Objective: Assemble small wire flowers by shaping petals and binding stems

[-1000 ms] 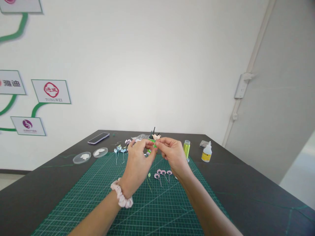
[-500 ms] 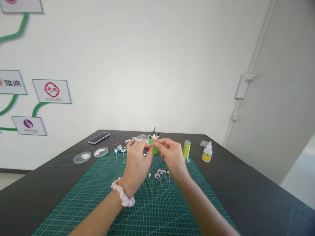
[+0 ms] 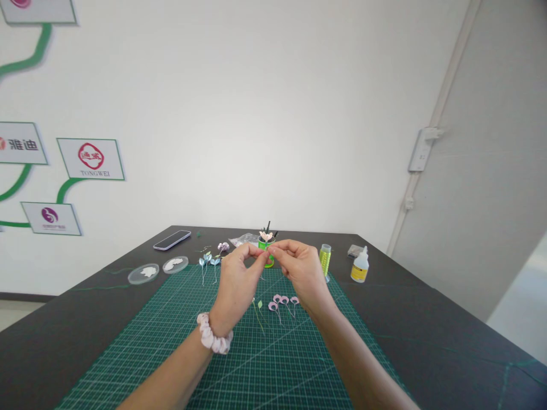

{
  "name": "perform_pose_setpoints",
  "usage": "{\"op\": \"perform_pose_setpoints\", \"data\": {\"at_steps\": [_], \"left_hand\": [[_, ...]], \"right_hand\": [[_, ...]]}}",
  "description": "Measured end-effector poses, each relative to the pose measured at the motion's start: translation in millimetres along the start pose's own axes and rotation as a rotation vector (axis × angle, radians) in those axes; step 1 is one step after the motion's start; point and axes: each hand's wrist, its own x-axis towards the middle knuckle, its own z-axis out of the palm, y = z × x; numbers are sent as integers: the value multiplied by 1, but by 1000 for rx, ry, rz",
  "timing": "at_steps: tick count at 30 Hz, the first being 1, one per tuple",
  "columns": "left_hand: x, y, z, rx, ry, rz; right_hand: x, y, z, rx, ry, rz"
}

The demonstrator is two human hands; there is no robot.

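Table (image 3: pixel 410 319), sticks (image 3: pixel 268 226) in cup (image 3: pixel 261 245) behind flower (image 3: pixel 266 236)

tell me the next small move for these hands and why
Probably steady the flower with the left hand and give a slight turn just below its petals with the right hand. Both hands pinch close together there, under the bloom, so a small, gentle motion seems safest; the fingers hide most of the stem.

Stem of pale flower (image 3: pixel 265 236) hidden where left hand (image 3: pixel 240 279) and right hand (image 3: pixel 301 272) pinch; green cup (image 3: pixel 262 245) partly blocked behind them. Bottle (image 3: pixel 361 263) print too small to read. Cutting mat (image 3: pixel 171 336) cut off at bottom edge.
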Motion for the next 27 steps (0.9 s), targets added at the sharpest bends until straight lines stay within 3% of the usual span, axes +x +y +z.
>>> {"op": "perform_pose_setpoints", "data": {"at_steps": [8, 27], "left_hand": [[-1, 11, -3, -135, -39, -48], [-10, 24, 8, -184, -116, -64]], "right_hand": [[-4, -10, 0, -7, -11, -5], [-20, -30, -13, 14, -13, 18]]}}
